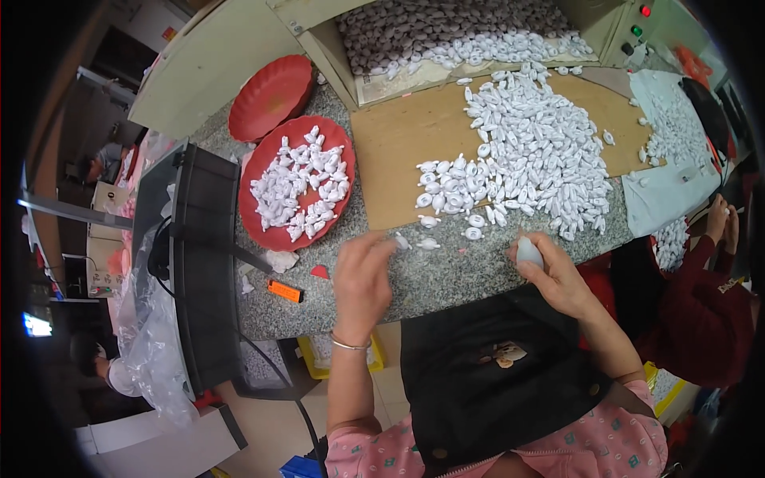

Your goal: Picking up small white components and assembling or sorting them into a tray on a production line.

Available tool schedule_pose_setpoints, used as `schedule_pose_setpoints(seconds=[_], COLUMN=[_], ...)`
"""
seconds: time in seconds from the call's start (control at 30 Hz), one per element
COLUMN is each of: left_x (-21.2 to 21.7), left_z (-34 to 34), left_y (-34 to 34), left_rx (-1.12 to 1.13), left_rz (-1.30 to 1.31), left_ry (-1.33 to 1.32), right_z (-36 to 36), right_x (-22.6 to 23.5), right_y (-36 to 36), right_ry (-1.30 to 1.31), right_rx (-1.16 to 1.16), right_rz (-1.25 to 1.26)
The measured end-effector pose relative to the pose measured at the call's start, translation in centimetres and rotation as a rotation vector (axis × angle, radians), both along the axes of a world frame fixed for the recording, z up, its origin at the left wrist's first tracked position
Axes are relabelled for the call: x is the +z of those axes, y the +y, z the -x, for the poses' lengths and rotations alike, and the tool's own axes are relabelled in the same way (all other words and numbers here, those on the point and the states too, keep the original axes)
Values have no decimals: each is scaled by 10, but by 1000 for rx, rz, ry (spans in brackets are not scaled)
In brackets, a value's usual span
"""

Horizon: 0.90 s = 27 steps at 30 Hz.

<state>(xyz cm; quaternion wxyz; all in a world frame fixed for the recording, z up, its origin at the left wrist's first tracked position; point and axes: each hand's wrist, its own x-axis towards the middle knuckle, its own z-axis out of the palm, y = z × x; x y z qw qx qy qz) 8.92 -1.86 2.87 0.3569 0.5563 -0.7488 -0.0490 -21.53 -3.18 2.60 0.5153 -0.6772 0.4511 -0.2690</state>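
- Gripping a smooth, pale, egg-shaped piece point(529, 252), the right hand point(554, 275) has its fingers closed around it; the piece's long axis runs roughly away from the body, over the front of the speckled grey stone surface point(430, 291).
- Left hand point(364, 279): fingers curled, tips at a small white oblong piece point(402, 240). Blur there; cannot tell whether they pinch it or only sit beside it.
- Key relation: that oblong piece lies just right of the left fingertips, seemingly slanted, far end leaning left. Left hand much nearer; right hand well apart.
- Next along to the right, a white knobbed piece point(429, 244) lies on the surface, long axis roughly side to side.
- Beyond both hands, a broad heap of glossy white pieces point(546, 151), partly on a flat brown cardboard sheet point(390, 167).
- Farther left, a red scalloped plastic bowl point(256, 229) holds more white pieces.
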Motion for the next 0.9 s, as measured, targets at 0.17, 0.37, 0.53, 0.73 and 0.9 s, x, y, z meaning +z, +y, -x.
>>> schedule_pose_setpoints(seconds=[0.17, 0.37, 0.53, 0.73, 0.9], left_x=[-11, -15, -22, -28, -25], left_z=[7, 33, 72, 87, 96], left_y=[-11, -7, 8, 16, 12], left_rx=[-74, -105, -185, -153, -142], left_rz=[-105, -376, -763, -729, -697], left_ry=[-168, 466, 1367, 1325, 1275], right_z=[-13, -30, -38, -6, 2], right_x=[3, 0, 14, 11, 15], right_y=[14, 25, 15, 12, 11], right_ry=[-330, -477, -601, -393, -393], right_rx=[-37, -5, -97, -296, -270], right_rz=[-274, -253, -294, -25, 284])
